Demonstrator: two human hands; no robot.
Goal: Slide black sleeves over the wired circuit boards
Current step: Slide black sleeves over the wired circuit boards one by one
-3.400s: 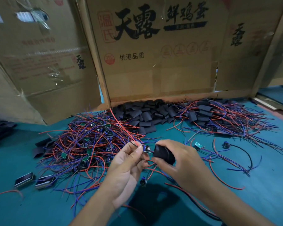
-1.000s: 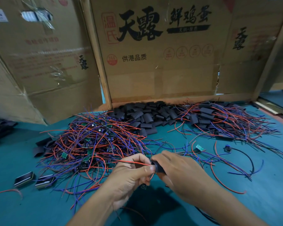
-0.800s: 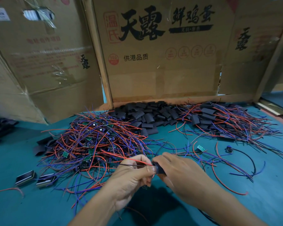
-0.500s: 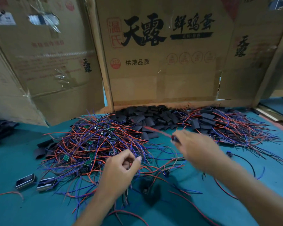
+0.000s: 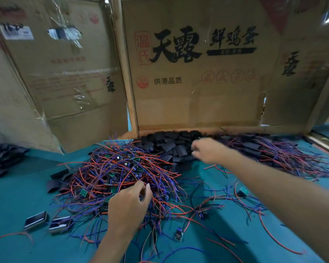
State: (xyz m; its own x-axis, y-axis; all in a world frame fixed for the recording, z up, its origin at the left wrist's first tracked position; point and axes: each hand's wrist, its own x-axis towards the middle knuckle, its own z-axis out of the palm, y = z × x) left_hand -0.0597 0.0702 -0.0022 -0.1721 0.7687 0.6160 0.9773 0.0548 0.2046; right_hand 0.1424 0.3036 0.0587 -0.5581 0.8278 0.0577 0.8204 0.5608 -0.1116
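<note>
Bare teal table mat (image 5: 17, 202) lies open at the near left and near right. A tangled heap of red and blue wired boards (image 5: 118, 173) fills the middle. Brown printed cardboard walls (image 5: 194, 103) close the back behind a pile of flat black sleeves (image 5: 165, 145).

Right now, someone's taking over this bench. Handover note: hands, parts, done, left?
Left hand: over the near edge of the tangle of red and blue wired boards, fingers curled into the wires; whether it holds one cannot be told.
Right hand: reaching out over the heap of loose black sleeves by the cardboard wall; blurred, grip unclear.
Done: sleeved boards lie in the pile on the right.
Left: the big unsleeved tangle, plus stray boards on the green mat. Next is probably one board and one sleeve, then slide it on.
</note>
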